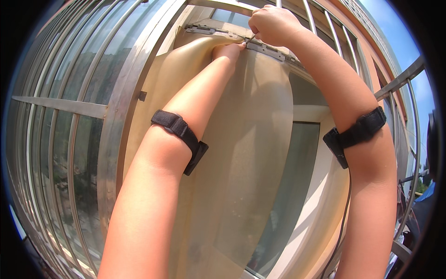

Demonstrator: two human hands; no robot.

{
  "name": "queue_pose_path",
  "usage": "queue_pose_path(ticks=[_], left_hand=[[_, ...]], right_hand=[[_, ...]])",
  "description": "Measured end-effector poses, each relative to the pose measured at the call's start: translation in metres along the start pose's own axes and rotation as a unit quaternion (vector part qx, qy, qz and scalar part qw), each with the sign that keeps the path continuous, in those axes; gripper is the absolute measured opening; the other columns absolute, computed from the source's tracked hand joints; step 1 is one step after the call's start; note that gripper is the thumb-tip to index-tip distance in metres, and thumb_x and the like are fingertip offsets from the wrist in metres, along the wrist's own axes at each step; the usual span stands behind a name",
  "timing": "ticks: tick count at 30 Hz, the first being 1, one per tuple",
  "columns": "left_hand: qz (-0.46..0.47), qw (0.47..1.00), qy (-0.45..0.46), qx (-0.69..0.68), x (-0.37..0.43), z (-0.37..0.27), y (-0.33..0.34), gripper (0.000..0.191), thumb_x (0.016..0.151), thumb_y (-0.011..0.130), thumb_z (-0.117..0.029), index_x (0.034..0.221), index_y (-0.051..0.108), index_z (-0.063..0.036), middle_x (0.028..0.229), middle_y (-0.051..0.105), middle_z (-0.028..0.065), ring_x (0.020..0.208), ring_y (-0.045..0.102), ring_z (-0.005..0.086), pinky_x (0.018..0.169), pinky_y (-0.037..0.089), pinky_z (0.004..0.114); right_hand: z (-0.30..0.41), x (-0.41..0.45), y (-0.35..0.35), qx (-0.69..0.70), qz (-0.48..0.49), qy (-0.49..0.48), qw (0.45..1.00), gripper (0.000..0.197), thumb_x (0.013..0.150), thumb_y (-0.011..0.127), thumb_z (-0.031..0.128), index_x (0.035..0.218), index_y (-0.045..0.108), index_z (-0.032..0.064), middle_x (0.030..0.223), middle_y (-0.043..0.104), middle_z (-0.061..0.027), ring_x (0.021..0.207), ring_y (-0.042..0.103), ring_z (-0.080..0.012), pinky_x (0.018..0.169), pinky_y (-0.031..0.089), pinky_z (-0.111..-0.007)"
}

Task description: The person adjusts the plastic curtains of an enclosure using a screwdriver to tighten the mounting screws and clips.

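Observation:
Both arms reach up to a row of metal clamping plates [265,51] above a doorway, from which translucent yellowish plastic curtain strips [258,104] hang. My left hand [228,52] is at the top edge of a strip, its fingertips by the end of a plate; the bunched plastic partly hides the fingers. My right hand [273,25] is closed around a thin metal tool [250,39], whose kind I cannot tell, and its tip points down to the plate near the left fingertips. A second plate [210,31] lies to the left.
A metal frame post [127,90] and barred window grille [78,104] stand at the left. Behind the strips is a white-framed glass door [296,167]. More metal railing [400,80] runs at the right. Black straps with small devices are on both arms, and a cable hangs by the right.

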State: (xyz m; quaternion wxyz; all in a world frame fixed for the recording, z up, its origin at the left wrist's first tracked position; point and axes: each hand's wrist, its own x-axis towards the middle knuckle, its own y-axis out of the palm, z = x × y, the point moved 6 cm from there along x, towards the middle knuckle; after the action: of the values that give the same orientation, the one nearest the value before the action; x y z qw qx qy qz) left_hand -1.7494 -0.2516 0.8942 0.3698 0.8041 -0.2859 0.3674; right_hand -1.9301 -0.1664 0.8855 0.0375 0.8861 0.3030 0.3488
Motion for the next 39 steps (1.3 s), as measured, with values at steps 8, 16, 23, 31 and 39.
queue_pose_path(ticks=[8, 16, 23, 31, 39], left_hand=[[0.026, 0.997, 0.065, -0.018, 0.014, 0.001, 0.002, 0.04, 0.079, 0.073, -0.024, 0.114, 0.062, -0.0074, 0.125, 0.055, 0.0071, 0.115, 0.046, 0.0199, 0.098, 0.032, 0.034], [0.039, 0.995, 0.09, -0.025, 0.026, 0.005, 0.01, 0.038, 0.081, 0.072, -0.022, 0.115, 0.06, -0.0098, 0.117, 0.059, 0.0038, 0.108, 0.049, 0.0193, 0.089, 0.037, 0.038], [0.052, 0.99, 0.078, -0.104, 0.042, 0.013, 0.013, 0.028, 0.082, 0.069, -0.012, 0.109, 0.062, -0.0092, 0.104, 0.063, 0.0044, 0.09, 0.057, 0.0196, 0.076, 0.044, 0.034], [0.062, 0.991, 0.093, -0.07, 0.035, 0.011, 0.008, 0.023, 0.086, 0.063, -0.014, 0.108, 0.063, -0.0104, 0.102, 0.063, 0.0036, 0.091, 0.056, 0.0173, 0.076, 0.044, 0.033], [0.055, 0.995, 0.073, -0.043, 0.043, 0.013, 0.008, 0.021, 0.087, 0.063, -0.017, 0.107, 0.064, -0.0132, 0.101, 0.063, 0.0027, 0.091, 0.055, 0.0171, 0.077, 0.042, 0.034]], right_hand=[[-0.044, -0.014, 0.048, 0.228, 0.095, 0.251, 0.936, 0.031, 0.092, 0.045, 0.021, 0.092, 0.065, -0.0032, 0.08, 0.066, -0.0152, 0.067, 0.062, -0.0238, 0.055, 0.049, -0.037], [-0.023, -0.002, 0.093, 0.333, -0.056, 0.364, 0.868, 0.035, 0.074, 0.062, 0.028, 0.095, 0.068, 0.001, 0.098, 0.067, -0.0205, 0.095, 0.064, -0.0325, 0.084, 0.051, -0.037], [-0.016, 0.002, 0.094, 0.297, -0.057, 0.311, 0.901, 0.028, 0.068, 0.067, 0.025, 0.085, 0.071, 0.0029, 0.084, 0.069, -0.0172, 0.083, 0.067, -0.0292, 0.077, 0.051, -0.035], [-0.015, 0.008, 0.088, 0.259, -0.056, 0.264, 0.927, 0.03, 0.071, 0.071, 0.025, 0.089, 0.07, 0.0008, 0.086, 0.068, -0.018, 0.08, 0.066, -0.0282, 0.076, 0.051, -0.035], [-0.019, 0.01, 0.092, 0.287, -0.032, 0.276, 0.917, 0.029, 0.067, 0.074, 0.025, 0.084, 0.07, 0.0016, 0.087, 0.068, -0.0183, 0.082, 0.066, -0.0282, 0.075, 0.052, -0.034]])
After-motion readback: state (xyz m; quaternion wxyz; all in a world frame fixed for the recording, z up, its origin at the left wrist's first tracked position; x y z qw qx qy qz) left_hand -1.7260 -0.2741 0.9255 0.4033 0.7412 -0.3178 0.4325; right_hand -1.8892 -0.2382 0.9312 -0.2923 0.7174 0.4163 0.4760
